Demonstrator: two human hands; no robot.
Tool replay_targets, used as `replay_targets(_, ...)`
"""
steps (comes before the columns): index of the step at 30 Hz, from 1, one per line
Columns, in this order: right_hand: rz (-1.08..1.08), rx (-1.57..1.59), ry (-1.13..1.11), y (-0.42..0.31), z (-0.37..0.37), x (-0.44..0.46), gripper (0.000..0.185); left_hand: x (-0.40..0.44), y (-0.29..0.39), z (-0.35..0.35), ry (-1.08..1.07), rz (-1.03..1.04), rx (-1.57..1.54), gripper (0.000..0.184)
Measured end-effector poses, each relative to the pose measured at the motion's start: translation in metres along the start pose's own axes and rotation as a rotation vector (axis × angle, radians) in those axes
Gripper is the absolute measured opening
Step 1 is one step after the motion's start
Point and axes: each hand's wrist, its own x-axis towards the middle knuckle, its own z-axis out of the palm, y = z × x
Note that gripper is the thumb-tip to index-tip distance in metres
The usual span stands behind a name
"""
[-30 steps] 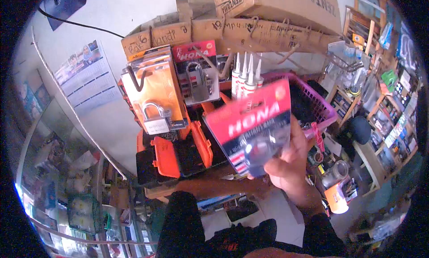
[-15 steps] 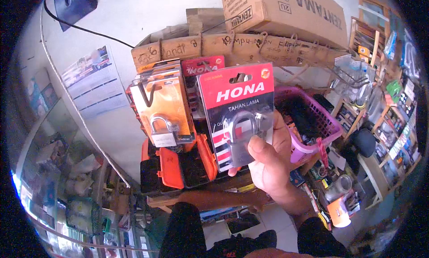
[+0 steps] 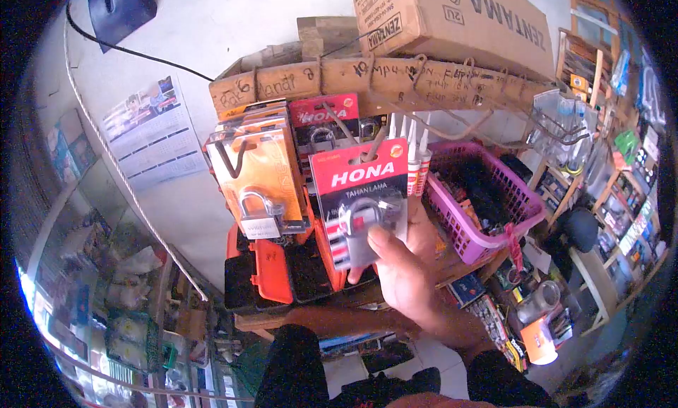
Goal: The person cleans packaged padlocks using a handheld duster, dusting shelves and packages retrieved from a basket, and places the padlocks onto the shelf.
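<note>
My right hand (image 3: pixel 409 274) pinches a carded padlock (image 3: pixel 364 231) with a red and black HONA header, thumb across the front of the lock. A metal hook's tip (image 3: pixel 374 145) lines up with the card's hanging hole; whether it passes through I cannot tell. Behind hangs another red HONA padlock card (image 3: pixel 325 115). Just to the left, several orange carded padlocks (image 3: pixel 258 175) hang on a bent hook. My left forearm (image 3: pixel 346 319) lies low across the wooden shelf's front; its hand (image 3: pixel 413 325) is mostly hidden behind my right wrist.
A wooden beam (image 3: pixel 282 87) with hooks and handwriting spans the wall, under a ZENTAMA carton (image 3: pixel 459 27). Below are an orange-and-black organizer case (image 3: pixel 272 274), white nozzle tubes (image 3: pixel 418 168) and a purple basket (image 3: pixel 480 246). A glass display case (image 3: pixel 92 267) stands left.
My right hand has moved left and down, away from me, carrying the padlock card to the hook. The white nozzle tubes behind it have come into view.
</note>
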Motion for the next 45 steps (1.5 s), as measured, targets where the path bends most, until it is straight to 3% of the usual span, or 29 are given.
replay_targets(3,-0.016,-0.079,0.067,0.006,0.002,0.019,0.036,-0.006,0.001,-0.005,0.035,0.016,0.02,0.054)
replay_targets(6,0.038,-0.091,-0.016,0.014,-0.004,0.053,0.037,-0.025,0.021,-0.029,0.115,0.052,-0.013,0.054)
replay_targets(9,0.059,-0.098,0.039,0.027,-0.009,0.078,0.037,-0.052,0.037,-0.058,0.25,0.101,-0.01,0.055)
replay_targets(15,0.082,-0.079,0.089,0.029,-0.009,0.068,0.039,-0.085,0.059,-0.098,0.45,0.173,0.057,0.056)
replay_targets(17,0.208,-0.142,0.004,0.023,-0.021,0.063,0.041,-0.086,0.063,-0.101,0.459,0.174,0.132,0.056)
replay_targets(20,0.28,-0.191,0.009,0.021,-0.04,0.045,0.044,-0.069,0.067,-0.091,0.368,0.148,0.325,0.057)
replay_targets(23,0.069,-0.347,0.008,0.017,-0.06,0.017,0.069,-0.034,0.055,-0.062,0.143,0.101,0.618,0.057)
replay_targets(24,0.089,-0.464,-0.033,0.003,-0.07,0.006,0.076,-0.021,0.046,-0.05,0.05,0.09,0.731,0.057)
replay_targets(27,0.087,-0.963,-0.085,-0.048,-0.096,-0.018,0.049,0.021,0.007,-0.018,-0.245,0.103,1.12,0.058)
replay_targets(29,-0.345,-1.528,0.027,-0.076,-0.128,-0.026,0.038,0.039,-0.02,-0.008,-0.368,0.098,1.364,0.058)
replay_targets(34,-0.107,-1.961,0.372,-0.144,-0.181,-0.069,0.039,0.057,-0.065,-0.016,-0.516,0.023,1.756,0.059)
replay_targets(37,0.323,-1.793,0.332,-0.149,-0.214,-0.084,0.034,0.053,-0.078,-0.025,-0.54,-0.015,1.825,0.059)
replay_targets(40,0.226,-1.533,0.178,-0.138,-0.253,-0.086,0.028,0.051,-0.083,-0.03,-0.539,-0.012,1.851,0.06)
replay_targets(44,0.229,-1.24,0.42,-0.164,-0.235,-0.075,0.037,0.05,-0.08,-0.03,-0.529,0.024,1.877,0.06)
replay_targets(45,0.107,-1.347,0.343,-0.167,-0.242,-0.071,0.038,0.049,-0.082,-0.03,-0.526,0.022,1.88,0.06)
